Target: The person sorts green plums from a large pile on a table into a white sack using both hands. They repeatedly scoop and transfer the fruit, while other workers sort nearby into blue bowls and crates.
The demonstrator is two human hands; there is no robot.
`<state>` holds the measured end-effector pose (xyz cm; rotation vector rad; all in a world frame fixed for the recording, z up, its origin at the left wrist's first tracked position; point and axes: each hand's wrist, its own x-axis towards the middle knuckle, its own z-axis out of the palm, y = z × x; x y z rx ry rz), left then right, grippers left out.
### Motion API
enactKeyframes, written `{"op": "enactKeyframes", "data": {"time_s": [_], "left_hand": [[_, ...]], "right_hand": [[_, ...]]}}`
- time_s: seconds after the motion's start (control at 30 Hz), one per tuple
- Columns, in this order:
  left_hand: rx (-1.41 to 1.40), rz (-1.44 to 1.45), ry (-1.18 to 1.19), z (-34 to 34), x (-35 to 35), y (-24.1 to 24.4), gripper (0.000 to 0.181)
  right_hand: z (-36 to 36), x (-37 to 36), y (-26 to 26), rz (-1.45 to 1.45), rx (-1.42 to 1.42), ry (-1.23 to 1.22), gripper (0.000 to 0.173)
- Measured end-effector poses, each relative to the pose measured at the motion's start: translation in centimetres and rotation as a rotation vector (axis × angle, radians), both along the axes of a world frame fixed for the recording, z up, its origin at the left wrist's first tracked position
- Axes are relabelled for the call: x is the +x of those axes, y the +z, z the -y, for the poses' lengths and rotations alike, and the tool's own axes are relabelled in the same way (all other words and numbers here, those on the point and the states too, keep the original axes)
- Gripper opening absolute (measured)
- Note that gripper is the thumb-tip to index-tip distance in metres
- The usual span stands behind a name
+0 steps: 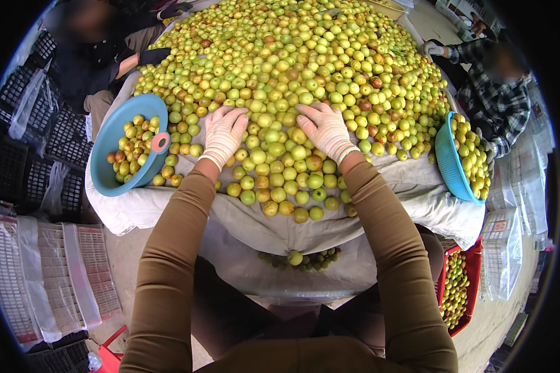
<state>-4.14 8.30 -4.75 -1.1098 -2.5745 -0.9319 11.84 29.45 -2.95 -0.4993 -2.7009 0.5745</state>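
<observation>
A broad heap of yellow-green jujubes (280,56), some blotched with brown, covers the cloth-lined table before me. My left hand (225,133), in a pale striped knit glove, lies palm down on the left side of a tongue of fruit that runs towards me. Across from it, my right hand (324,128) wears a matching glove and touches the fruit on the right side. Thumb and fingers are spread on both, and I see nothing gripped; the undersides are hidden. Between my forearms, loose jujubes (284,179) lie near the front edge of the cloth (266,228).
A blue basin (103,154) partly filled with browner jujubes stands at the left. On the right, a turquoise basket (449,161) of jujubes tilts beside a person's gloved hand (487,142). A red crate (475,279) of fruit sits below. Another person's dark-gloved hand (154,56) reaches in from the left.
</observation>
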Motion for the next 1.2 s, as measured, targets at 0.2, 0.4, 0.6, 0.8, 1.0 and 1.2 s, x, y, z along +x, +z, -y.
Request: {"op": "enactKeyframes", "data": {"time_s": [0.2,0.4,0.6,0.8,1.0,1.2], "left_hand": [[0.140,0.176,-0.184,0.5,0.3,-0.2,0.026],[0.129,0.248,-0.246,0.7,2.2,0.6,0.029],[0.276,0.333,-0.356,-0.1,4.1,0.8,0.027],[0.256,0.724,-0.385,0.1,6.2,1.7,0.032],[0.252,0.814,-0.445,0.4,7.2,1.6,0.036],[0.224,0.797,-0.514,1.6,9.3,2.5,0.032]], "right_hand": [[0.9,0.0,1.1,0.085,-0.037,0.147,0.043],[1.3,0.3,1.1,0.146,-0.035,0.102,0.047],[1.5,0.9,0.7,0.106,-0.170,0.174,0.053],[1.4,2.8,0.9,0.066,-0.275,0.173,0.053],[2.1,4.9,1.4,0.127,-0.362,0.160,0.052],[2.8,7.1,1.6,0.114,-0.353,0.192,0.049]]}}
